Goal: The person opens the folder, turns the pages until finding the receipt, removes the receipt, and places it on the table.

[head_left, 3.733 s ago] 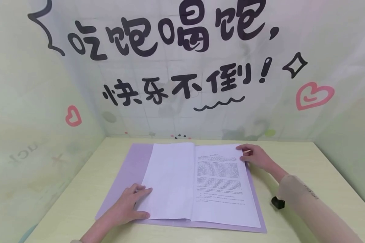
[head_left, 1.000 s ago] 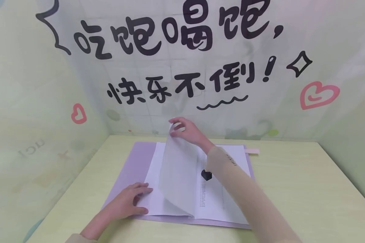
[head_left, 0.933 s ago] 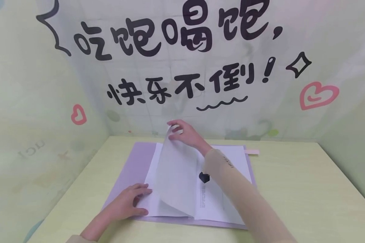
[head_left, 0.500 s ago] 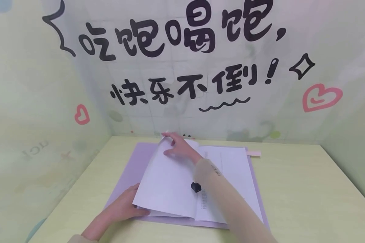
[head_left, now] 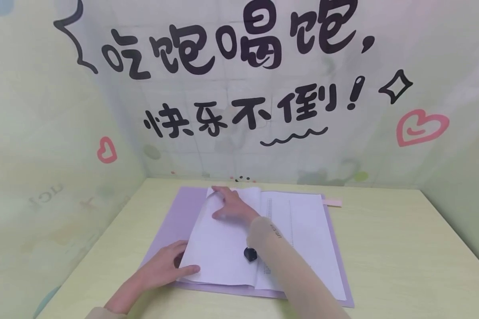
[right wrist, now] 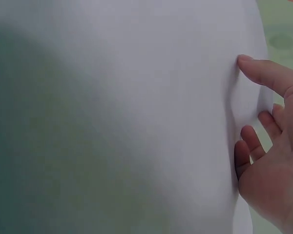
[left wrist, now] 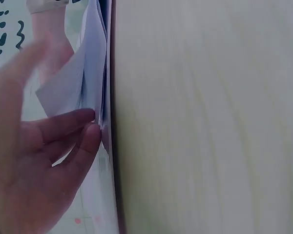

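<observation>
In the head view, a stack of white pages (head_left: pixel 223 239) lies spread on an open lilac folder (head_left: pixel 179 212). My right hand (head_left: pixel 236 204) reaches across to the far left corner of a turned leaf; its thumb (right wrist: pixel 248 64) touches the paper, and the other fingers lie at the far edge. That leaf bows slightly there. At the near left edge my left hand (head_left: pixel 163 266) has its thumb over the leaf, while its fingers (left wrist: pixel 90 139) touch the sheet edges in the left wrist view. The left fingers are partly hidden by paper in the head view.
A pale pink tab (head_left: pixel 332 203) sticks out from the folder's right side. Behind the light wooden table (head_left: pixel 399 248) stands a white printed backdrop (head_left: pixel 263 155) with side panels. A small black object (head_left: pixel 250 254) hangs beneath the right sleeve (head_left: pixel 287 252).
The right hand has carried a leaf from the right side over to the left and lowered it. A pink tab has come into view. The left thumb now lies on top of the leaf.
</observation>
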Demonstrator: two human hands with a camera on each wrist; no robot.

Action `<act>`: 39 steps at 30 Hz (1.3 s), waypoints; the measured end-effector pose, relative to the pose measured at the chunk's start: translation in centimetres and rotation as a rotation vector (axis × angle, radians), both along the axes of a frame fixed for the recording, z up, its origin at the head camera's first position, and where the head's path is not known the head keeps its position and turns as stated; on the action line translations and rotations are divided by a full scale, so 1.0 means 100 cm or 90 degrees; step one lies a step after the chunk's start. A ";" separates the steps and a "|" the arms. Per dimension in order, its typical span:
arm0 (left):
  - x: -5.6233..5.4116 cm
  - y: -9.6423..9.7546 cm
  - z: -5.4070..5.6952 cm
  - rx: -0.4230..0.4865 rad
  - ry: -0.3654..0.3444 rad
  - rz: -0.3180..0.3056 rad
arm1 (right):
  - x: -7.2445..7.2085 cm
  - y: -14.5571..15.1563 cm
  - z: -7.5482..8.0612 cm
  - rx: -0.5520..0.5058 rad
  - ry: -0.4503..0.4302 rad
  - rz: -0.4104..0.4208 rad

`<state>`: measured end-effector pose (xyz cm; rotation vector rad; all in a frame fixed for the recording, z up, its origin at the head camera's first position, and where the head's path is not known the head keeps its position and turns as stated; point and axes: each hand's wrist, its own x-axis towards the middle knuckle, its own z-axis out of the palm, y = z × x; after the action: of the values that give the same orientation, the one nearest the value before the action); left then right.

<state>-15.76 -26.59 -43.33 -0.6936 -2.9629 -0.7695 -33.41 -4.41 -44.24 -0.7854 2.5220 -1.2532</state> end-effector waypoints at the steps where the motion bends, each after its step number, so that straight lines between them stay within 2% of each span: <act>1: 0.000 0.000 -0.001 -0.003 0.008 -0.002 | 0.001 0.000 0.000 0.012 0.006 0.003; 4: -0.001 0.001 -0.003 -0.012 0.032 -0.007 | 0.002 -0.002 0.000 0.061 0.031 0.010; 8: -0.002 0.002 -0.004 0.033 -0.012 0.027 | 0.004 -0.006 0.002 0.126 0.061 0.018; 11: -0.002 0.002 -0.004 0.068 -0.037 0.031 | 0.005 -0.008 0.004 0.165 0.074 0.015; 15: -0.001 0.002 -0.004 0.018 0.007 0.015 | 0.009 -0.009 0.008 0.227 0.101 -0.020; 20: 0.000 0.004 -0.005 -0.037 0.050 0.022 | 0.014 -0.008 0.011 0.298 0.121 -0.078; 25: -0.001 0.005 -0.003 -0.068 0.080 -0.014 | 0.014 -0.006 0.012 0.306 0.093 -0.084; 29: -0.001 0.007 0.000 -0.072 0.062 -0.036 | 0.013 -0.004 0.010 0.300 0.081 -0.076; 33: -0.001 0.008 0.001 -0.072 0.046 -0.042 | 0.013 -0.002 0.008 0.296 0.071 -0.075; 39: 0.000 0.009 -0.002 -0.046 0.064 -0.044 | 0.012 -0.002 0.010 0.313 0.066 -0.063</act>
<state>-15.74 -25.70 -43.53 -0.8157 -2.9027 -0.6146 -32.18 -4.58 -43.26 -0.6239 2.8048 -0.5763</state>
